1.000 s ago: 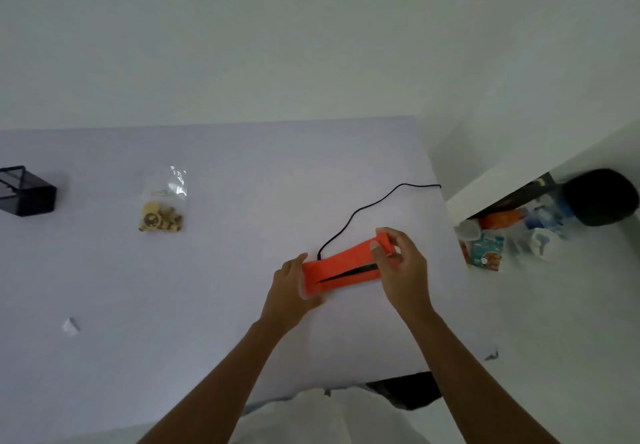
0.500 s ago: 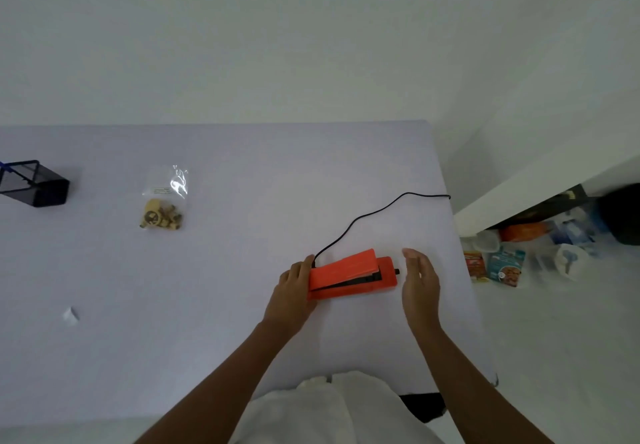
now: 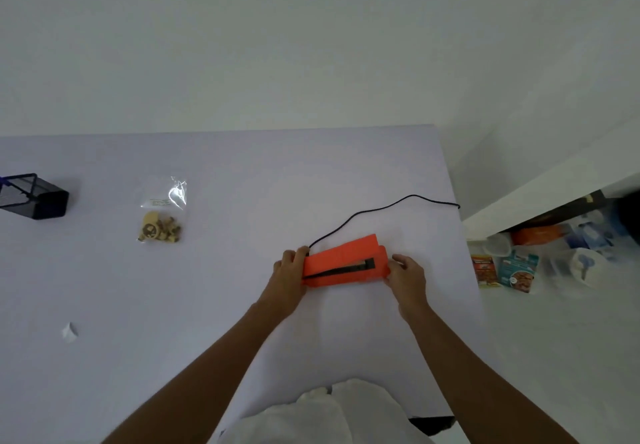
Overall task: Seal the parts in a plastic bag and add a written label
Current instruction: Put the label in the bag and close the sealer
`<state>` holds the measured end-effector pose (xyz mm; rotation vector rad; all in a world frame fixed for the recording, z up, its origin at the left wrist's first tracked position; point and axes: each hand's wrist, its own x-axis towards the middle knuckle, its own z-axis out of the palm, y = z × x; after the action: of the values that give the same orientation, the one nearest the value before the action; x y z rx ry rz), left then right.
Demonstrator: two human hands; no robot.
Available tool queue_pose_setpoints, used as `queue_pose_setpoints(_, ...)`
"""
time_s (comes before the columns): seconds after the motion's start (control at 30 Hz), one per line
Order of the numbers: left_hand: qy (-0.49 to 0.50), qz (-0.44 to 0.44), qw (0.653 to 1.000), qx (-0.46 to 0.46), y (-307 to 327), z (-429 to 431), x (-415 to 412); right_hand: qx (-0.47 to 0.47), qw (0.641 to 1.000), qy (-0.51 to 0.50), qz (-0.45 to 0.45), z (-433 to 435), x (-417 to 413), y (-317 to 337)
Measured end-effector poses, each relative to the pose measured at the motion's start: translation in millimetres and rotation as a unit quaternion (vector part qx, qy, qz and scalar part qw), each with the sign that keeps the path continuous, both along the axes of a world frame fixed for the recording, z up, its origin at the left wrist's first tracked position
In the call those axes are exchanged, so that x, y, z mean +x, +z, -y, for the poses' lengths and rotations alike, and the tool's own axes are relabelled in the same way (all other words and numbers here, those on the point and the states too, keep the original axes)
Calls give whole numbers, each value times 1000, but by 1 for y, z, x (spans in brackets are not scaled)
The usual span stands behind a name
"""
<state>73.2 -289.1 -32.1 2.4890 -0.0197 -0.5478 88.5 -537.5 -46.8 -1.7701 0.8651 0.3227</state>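
Orange sealer (image 3: 344, 263) flat on pale bench (image 3: 225, 305), right of centre, close to right edge. Lid raised at far side, dark strip visible along slot. Left hand (image 3: 289, 270) at sealer's left end, fingers (image 3: 294, 255) curled over that end, holding it. Right hand (image 3: 406, 275) at sealer's right end, fingers (image 3: 401, 260) bent and touching the end face; firm grip or mere contact, cannot tell. Black cord (image 3: 377, 209) from sealer's left rear, curving away to right, dropping over bench edge. Clear bag (image 3: 162, 209) with tan parts (image 3: 159, 228) well apart to left, lying flat, white label inside near its top; sealed or not, cannot tell. Black mesh holder (image 3: 34, 197) at far left edge, partly cut off. Small white scrap (image 3: 69, 332) near left, alone. Bare bench between bag and sealer, and wide bare stretch toward near edge under both forearms. Beyond right edge, floor with packets (image 3: 502, 268) and blurred clutter under white shelf (image 3: 540, 201).
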Motion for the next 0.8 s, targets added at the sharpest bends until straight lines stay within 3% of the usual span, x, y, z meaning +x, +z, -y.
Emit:
queue_pose_setpoints(0.4, -32, -2, 999, 20, 7, -36, 141, 33, 999, -17, 15, -30, 120, -15)
queue_pose_setpoints(0.67, -43, -8, 998, 39, 5, -35, 168, 18, 999, -19, 18, -33, 143, -16)
queue_pose_setpoints(0.8, -59, -22, 996, 60, 16, -34, 163, -6, 999, 41, -10, -31, 142, -14)
